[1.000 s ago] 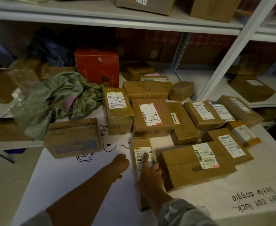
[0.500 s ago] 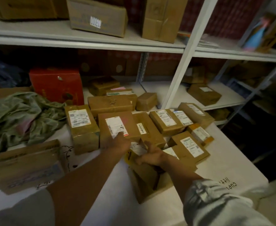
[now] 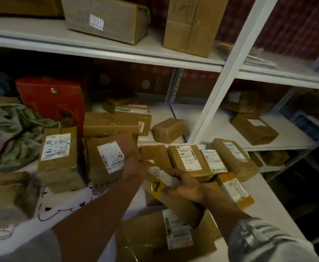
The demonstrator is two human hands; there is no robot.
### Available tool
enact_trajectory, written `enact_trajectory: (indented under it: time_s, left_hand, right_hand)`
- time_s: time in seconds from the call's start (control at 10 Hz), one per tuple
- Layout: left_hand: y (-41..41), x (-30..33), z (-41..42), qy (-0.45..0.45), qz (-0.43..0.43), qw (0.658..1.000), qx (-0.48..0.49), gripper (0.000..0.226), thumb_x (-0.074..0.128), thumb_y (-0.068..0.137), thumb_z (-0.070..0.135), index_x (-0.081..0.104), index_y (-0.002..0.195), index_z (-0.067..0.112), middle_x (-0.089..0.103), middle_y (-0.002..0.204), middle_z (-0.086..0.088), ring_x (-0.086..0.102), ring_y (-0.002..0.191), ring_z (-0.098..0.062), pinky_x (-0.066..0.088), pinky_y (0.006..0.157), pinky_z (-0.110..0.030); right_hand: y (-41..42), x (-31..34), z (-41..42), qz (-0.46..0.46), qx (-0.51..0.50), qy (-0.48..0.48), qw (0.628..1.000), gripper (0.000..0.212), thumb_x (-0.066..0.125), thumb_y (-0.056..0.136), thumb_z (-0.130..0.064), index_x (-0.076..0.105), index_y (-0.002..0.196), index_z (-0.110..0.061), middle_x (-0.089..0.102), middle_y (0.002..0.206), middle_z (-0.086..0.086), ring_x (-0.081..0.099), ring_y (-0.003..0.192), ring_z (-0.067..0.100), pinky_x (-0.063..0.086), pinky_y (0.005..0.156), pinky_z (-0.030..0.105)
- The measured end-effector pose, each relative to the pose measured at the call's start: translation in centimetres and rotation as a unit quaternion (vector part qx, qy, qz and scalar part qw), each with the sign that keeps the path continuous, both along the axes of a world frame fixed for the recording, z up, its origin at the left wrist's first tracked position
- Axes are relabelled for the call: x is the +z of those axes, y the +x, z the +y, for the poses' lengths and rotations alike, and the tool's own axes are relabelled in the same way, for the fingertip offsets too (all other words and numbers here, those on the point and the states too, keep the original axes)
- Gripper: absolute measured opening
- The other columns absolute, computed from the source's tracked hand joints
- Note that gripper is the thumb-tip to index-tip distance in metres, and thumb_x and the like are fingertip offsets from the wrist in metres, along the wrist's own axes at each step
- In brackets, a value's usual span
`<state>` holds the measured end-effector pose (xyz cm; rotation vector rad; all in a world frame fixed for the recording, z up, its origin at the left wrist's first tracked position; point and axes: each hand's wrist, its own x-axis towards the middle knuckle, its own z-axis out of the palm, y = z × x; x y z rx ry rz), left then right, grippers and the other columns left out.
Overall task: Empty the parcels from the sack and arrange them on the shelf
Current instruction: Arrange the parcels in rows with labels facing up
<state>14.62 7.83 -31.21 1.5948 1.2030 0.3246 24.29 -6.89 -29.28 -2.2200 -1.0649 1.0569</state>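
Parcels (image 3: 189, 159) mostly cover the tabletop (image 3: 279, 201), unshelved. Both hands' grips, left hand (image 3: 134, 165) and right hand (image 3: 187, 186), clasp one long parcel (image 3: 162, 184). Sack (image 3: 9, 135) looks emptied.

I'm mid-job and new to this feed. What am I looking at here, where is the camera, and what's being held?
No machine: a person's two bare hands, filmed from a camera on their head looking forward and down. Brown parcels with labels lie on a white sheet in front of white shelves; a red box and the crumpled green sack sit at the left. The right hand grips a long parcel with yellow tape, lifted off the sheet. The left hand is at its far end, too blurred to judge its grip.
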Motion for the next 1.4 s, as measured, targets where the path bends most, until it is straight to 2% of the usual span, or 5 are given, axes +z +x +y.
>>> enact_trajectory:
  time_s: [0.4,0.6,0.8,1.0,1.4]
  left_hand:
    - [0.4,-5.6,6.1,0.173,0.272,0.931,-0.172,0.047,0.046,0.09,0.02,0.039,0.136,0.023,0.042,0.139,-0.006,0.039,0.129,-0.031,0.036,0.105,-0.055]
    - [-1.5,-6.3,3.7,0.222,0.348,0.885,-0.215,0.065,0.042,0.089,0.007,0.022,0.148,0.027,0.005,0.159,0.005,0.005,0.148,-0.022,0.029,0.11,-0.056]
    - [-2.4,-4.4,4.4,0.292,0.367,0.852,-0.233,0.057,0.046,0.088,0.006,0.036,0.141,0.024,0.038,0.141,-0.004,0.039,0.131,-0.026,0.039,0.104,-0.049]
    - [-1.8,-4.7,6.9,0.237,0.293,0.91,-0.175,0.048,0.048,0.092,0.012,0.039,0.138,0.021,0.041,0.138,-0.009,0.042,0.126,-0.029,0.045,0.101,-0.044]
    - [-3.5,-5.8,13.0,0.132,0.295,0.934,-0.153,0.082,0.054,0.091,0.027,-0.002,0.152,0.024,-0.013,0.159,-0.009,-0.006,0.146,-0.034,0.02,0.117,-0.054]
  right_hand:
    - [5.9,-2.5,1.2,-0.021,-0.038,0.092,0.995,0.063,0.075,0.08,-0.024,0.045,0.136,-0.028,0.053,0.117,-0.016,0.05,0.118,0.005,0.04,0.09,0.013]
    - [3.8,-4.9,5.3,-0.157,-0.118,0.008,0.981,0.087,0.061,0.076,-0.065,0.02,0.148,-0.038,0.031,0.143,0.006,0.033,0.132,0.03,0.036,0.108,0.045]
    - [-0.4,-6.7,7.3,-0.233,-0.042,-0.099,0.966,0.086,0.057,0.082,-0.06,0.01,0.149,-0.034,0.003,0.156,0.012,0.012,0.144,0.035,0.022,0.114,0.053]
    - [-2.6,-5.6,12.7,-0.171,-0.025,0.113,0.979,0.061,0.045,0.099,-0.029,0.017,0.152,-0.022,0.023,0.156,0.003,0.022,0.145,0.022,0.02,0.117,0.033]
    - [-4.0,-6.7,19.4,-0.1,-0.12,-0.075,0.985,0.053,0.043,0.096,-0.035,0.029,0.142,-0.012,0.046,0.134,0.02,0.047,0.122,0.038,0.04,0.103,0.048]
